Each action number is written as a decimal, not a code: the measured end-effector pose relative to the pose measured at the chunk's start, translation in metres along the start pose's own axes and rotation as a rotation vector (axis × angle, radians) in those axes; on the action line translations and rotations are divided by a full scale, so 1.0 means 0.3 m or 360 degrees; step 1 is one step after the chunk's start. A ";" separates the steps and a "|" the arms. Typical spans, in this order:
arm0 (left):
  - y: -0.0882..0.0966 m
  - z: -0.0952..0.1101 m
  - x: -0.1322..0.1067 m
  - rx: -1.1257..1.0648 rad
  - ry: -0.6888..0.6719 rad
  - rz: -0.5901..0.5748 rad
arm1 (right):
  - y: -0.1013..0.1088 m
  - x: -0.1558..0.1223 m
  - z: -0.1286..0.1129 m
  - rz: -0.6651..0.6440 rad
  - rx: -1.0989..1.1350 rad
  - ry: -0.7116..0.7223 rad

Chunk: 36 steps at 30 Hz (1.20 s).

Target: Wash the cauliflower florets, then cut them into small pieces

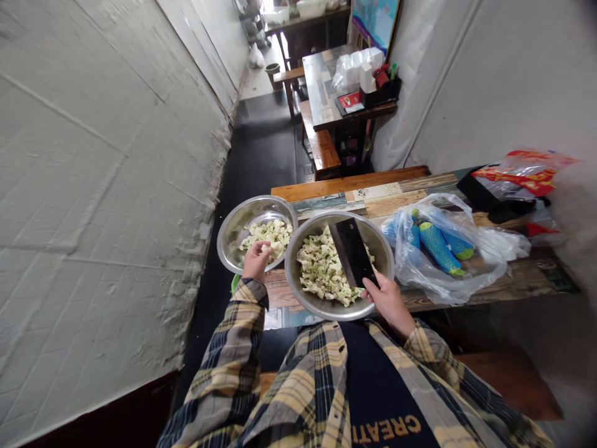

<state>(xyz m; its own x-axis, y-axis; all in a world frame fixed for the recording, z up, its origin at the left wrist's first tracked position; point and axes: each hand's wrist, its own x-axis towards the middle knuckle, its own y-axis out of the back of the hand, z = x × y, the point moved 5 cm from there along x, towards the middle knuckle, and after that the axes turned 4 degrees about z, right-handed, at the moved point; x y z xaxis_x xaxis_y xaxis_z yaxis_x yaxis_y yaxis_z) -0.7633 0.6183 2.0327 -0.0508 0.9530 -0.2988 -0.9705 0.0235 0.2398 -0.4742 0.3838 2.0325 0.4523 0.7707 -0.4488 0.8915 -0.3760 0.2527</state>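
My right hand grips the handle of a dark, wide-bladed cleaver. Its blade is held over a steel bowl of cut cauliflower, hiding part of the pile. At the near rim of a second steel bowl, to the left, my left hand has its fingers closed on a small pale cauliflower floret. More cauliflower pieces lie in that left bowl.
Right of the bowls, a clear plastic bag holds several vegetables in blue net sleeves. Red-printed packaging lies beyond it on the wood-patterned table. A white wall runs along the left; another table and bench stand ahead.
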 end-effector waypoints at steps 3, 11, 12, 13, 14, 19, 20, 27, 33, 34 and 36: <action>0.046 0.038 0.095 0.0483 -0.0149 0.0074 | 0.031 0.061 -0.052 0.0113 -0.0093 0.0141; -0.246 0.002 -0.063 0.0322 0.0065 -0.0542 | 0.013 0.105 -0.206 0.0231 -0.0384 0.0527; -0.294 -0.012 -0.116 0.0215 0.0143 -0.0746 | -0.012 0.096 -0.208 0.0201 -0.0403 0.0581; -0.333 -0.026 -0.168 0.0120 0.0221 -0.0939 | -0.042 0.086 -0.205 0.0153 -0.0417 0.0625; -0.358 -0.040 -0.215 0.0037 0.0296 -0.1086 | -0.073 0.075 -0.199 0.0099 -0.0430 0.0659; -0.347 -0.145 -0.304 -0.0005 0.0463 -0.1300 | -0.186 0.038 -0.153 -0.0111 -0.0450 0.0696; -0.334 -0.174 -0.295 0.0089 0.0453 -0.1262 | -0.192 0.037 -0.143 -0.0124 -0.0435 0.0677; -0.424 -0.261 -0.193 0.1136 -0.0205 -0.0989 | -0.059 0.081 -0.042 0.0282 -0.0240 0.0355; -0.650 -0.235 -0.190 0.1408 -0.0629 -0.1038 | 0.086 0.057 0.089 0.0599 0.0172 -0.0105; -0.673 -0.235 -0.191 0.1447 -0.0667 -0.1028 | 0.096 0.046 0.102 0.0629 0.0235 -0.0135; -0.698 -0.241 -0.185 0.1429 -0.0651 -0.0966 | 0.102 0.024 0.115 0.0658 0.0312 -0.0154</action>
<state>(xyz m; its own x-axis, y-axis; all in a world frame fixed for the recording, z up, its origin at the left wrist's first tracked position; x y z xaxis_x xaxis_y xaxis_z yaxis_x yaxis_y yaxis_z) -0.5742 0.5387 1.9322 0.6056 0.7339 -0.3076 -0.2843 0.5606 0.7778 -0.4428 0.3600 2.0074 0.7628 0.4876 -0.4246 0.6197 -0.7389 0.2648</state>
